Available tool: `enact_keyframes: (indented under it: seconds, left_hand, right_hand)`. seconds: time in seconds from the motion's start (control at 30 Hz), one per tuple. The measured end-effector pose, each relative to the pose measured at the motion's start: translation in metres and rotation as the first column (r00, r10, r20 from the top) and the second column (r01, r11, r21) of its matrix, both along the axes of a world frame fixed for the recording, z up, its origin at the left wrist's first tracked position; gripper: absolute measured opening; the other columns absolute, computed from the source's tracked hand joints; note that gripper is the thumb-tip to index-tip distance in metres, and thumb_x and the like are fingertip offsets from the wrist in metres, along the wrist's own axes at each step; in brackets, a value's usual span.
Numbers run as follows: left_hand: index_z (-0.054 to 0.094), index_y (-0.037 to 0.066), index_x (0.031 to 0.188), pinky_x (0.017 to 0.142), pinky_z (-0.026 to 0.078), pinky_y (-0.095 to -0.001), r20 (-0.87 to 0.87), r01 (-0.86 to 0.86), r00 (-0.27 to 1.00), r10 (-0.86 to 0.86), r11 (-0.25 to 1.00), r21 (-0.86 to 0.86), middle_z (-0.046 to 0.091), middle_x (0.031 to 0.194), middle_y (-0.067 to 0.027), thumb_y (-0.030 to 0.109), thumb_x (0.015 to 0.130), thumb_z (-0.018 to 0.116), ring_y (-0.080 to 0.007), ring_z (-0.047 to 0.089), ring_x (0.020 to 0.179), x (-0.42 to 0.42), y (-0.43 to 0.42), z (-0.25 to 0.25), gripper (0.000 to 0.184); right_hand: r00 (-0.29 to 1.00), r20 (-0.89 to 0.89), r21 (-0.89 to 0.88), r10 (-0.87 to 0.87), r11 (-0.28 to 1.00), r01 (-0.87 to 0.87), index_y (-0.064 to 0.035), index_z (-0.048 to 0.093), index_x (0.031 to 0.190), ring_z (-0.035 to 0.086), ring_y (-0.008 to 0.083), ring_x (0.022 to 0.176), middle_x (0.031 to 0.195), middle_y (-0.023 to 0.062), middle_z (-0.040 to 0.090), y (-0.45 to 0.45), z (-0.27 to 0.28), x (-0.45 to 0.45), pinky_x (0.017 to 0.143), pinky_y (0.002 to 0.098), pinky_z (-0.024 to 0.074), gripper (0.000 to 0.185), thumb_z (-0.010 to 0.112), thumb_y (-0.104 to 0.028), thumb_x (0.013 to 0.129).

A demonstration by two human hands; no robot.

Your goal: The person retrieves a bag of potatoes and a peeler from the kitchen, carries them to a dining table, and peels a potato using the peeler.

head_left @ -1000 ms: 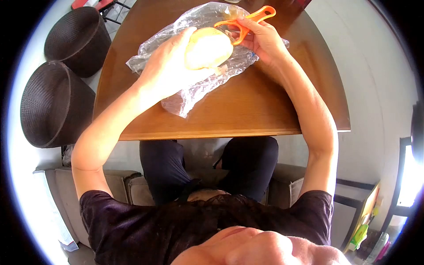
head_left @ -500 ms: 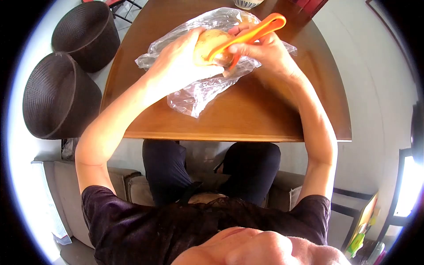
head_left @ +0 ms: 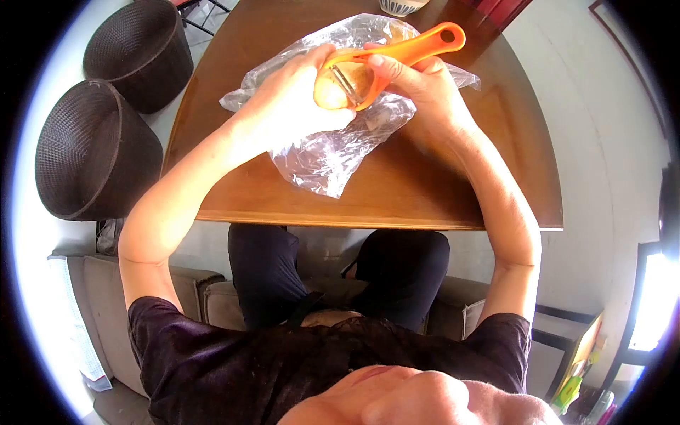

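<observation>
My left hand (head_left: pixel 287 99) is wrapped round a pale yellow, potato-like vegetable (head_left: pixel 328 92) above the table. An orange peeler (head_left: pixel 418 48) is gripped in my right hand (head_left: pixel 421 88), its handle pointing to the upper right. The peeler's metal blade lies across the right side of the vegetable. Beneath both hands a crumpled clear plastic bag (head_left: pixel 319 166) is spread on the wooden table (head_left: pixel 404 191). My fingers hide part of the vegetable, and strong light washes out my left hand.
Two dark woven baskets (head_left: pixel 99 152) stand left of the table. A patterned bowl (head_left: pixel 404 6) sits at the table's far edge, with a red object (head_left: pixel 499 10) to its right. A grey sofa (head_left: pixel 113 297) is behind my body.
The peeler has moved from beside the vegetable onto its right side, and its blade now faces up into view. The view has shifted a little, showing more of the bowl.
</observation>
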State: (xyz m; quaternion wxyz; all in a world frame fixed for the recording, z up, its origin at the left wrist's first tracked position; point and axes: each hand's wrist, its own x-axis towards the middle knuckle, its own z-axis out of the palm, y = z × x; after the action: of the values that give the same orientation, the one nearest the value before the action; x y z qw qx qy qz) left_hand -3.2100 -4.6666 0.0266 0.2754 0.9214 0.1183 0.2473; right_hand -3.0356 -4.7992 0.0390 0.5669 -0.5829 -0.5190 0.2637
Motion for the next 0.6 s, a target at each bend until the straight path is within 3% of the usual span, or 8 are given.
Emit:
enact_keyframes:
  seconds: [0.1,0.17,0.23,0.3,0.37,0.47,0.57,0.6]
  left_hand:
    - [0.04,-0.003,0.135,0.101,0.041,-0.0373,-0.018,0.016,1.0,-0.016,1.0,-0.002,0.052,0.127,-0.023,0.029,0.069,0.078,-0.0313,0.052,0.12,-0.001,0.002,-0.002,0.082]
    - [0.04,-0.002,0.135,0.101,0.042,-0.039,-0.023,0.027,0.999,-0.027,1.0,-0.005,0.051,0.129,-0.024,0.034,0.068,0.079,-0.0337,0.051,0.121,-0.001,0.004,-0.003,0.086]
    - [0.04,-0.002,0.135,0.101,0.042,-0.0392,-0.027,0.016,0.999,-0.017,0.999,-0.038,0.053,0.128,-0.0229,0.035,0.069,0.079,-0.0335,0.052,0.12,-0.001,0.003,-0.003,0.085]
    - [0.04,-0.002,0.135,0.101,0.042,-0.0391,-0.009,0.056,0.998,-0.056,0.996,-0.069,0.053,0.128,-0.0229,0.034,0.069,0.079,-0.0333,0.052,0.12,-0.001,0.006,-0.004,0.084]
    - [0.04,-0.001,0.134,0.101,0.042,-0.039,0.009,0.105,0.994,-0.105,0.99,-0.096,0.053,0.128,-0.0229,0.034,0.069,0.079,-0.0332,0.052,0.12,0.0,0.005,-0.004,0.084]
    - [0.04,-0.001,0.134,0.101,0.042,-0.0388,-0.002,0.05,0.999,-0.05,0.999,0.003,0.053,0.128,-0.0229,0.033,0.069,0.079,-0.0332,0.052,0.119,0.0,0.002,-0.002,0.083]
    - [0.04,-0.001,0.134,0.101,0.042,-0.039,-0.006,0.047,0.999,-0.047,0.999,-0.017,0.053,0.127,-0.0233,0.033,0.069,0.079,-0.034,0.052,0.119,0.001,0.002,-0.002,0.082]
    - [0.04,-0.001,0.134,0.1,0.042,-0.0395,-0.006,0.04,0.999,-0.04,0.999,0.025,0.053,0.127,-0.0238,0.033,0.07,0.079,-0.0343,0.053,0.118,0.002,0.002,-0.003,0.082]
  right_hand:
    - [0.997,-0.072,-0.045,0.012,0.999,-0.015,-0.0005,0.062,0.114,0.062,0.0154,0.1,0.107,0.0079,0.065,-0.001,0.004,0.009,0.092,0.0343,0.0499,0.041,0.065,-0.032,0.089]
    - [0.964,-0.263,-0.065,-0.047,0.997,0.03,0.0003,0.06,0.114,0.063,0.0165,0.099,0.104,0.0081,0.066,0.002,0.003,0.02,0.087,0.0351,0.0533,0.039,0.062,-0.031,0.092]
    - [0.952,-0.302,-0.097,-0.052,0.995,0.023,0.0012,0.058,0.117,0.063,0.0183,0.099,0.103,0.0092,0.066,0.004,0.002,0.028,0.085,0.0361,0.0546,0.037,0.057,-0.029,0.094]
    - [0.884,-0.467,-0.074,-0.027,0.997,-0.009,0.0019,0.058,0.111,0.064,0.0207,0.098,0.105,0.0132,0.066,0.006,0.0,0.036,0.081,0.0378,0.0573,0.031,0.057,-0.024,0.094]
    - [0.874,-0.473,-0.08,-0.109,0.994,0.08,0.0045,0.056,0.112,0.065,0.022,0.097,0.105,0.0163,0.065,0.007,-0.014,0.052,0.083,0.0366,0.0565,0.032,0.054,-0.023,0.095]
    - [0.857,-0.511,-0.091,-0.061,0.996,0.017,0.0024,0.05,0.125,0.063,0.0213,0.104,0.111,0.0151,0.065,0.009,-0.01,0.051,0.091,0.0349,0.0529,0.04,0.053,-0.026,0.096]
    - [0.852,-0.523,-0.048,0.029,0.997,-0.063,0.0015,0.048,0.127,0.062,0.0218,0.107,0.114,0.0152,0.064,0.006,-0.004,0.044,0.094,0.0378,0.0496,0.042,0.052,-0.028,0.097]
    - [0.89,-0.455,-0.041,0.028,0.998,-0.053,0.0001,0.05,0.127,0.06,0.0208,0.109,0.115,0.0126,0.064,0.003,0.001,0.033,0.098,0.0387,0.0455,0.043,0.052,-0.03,0.096]
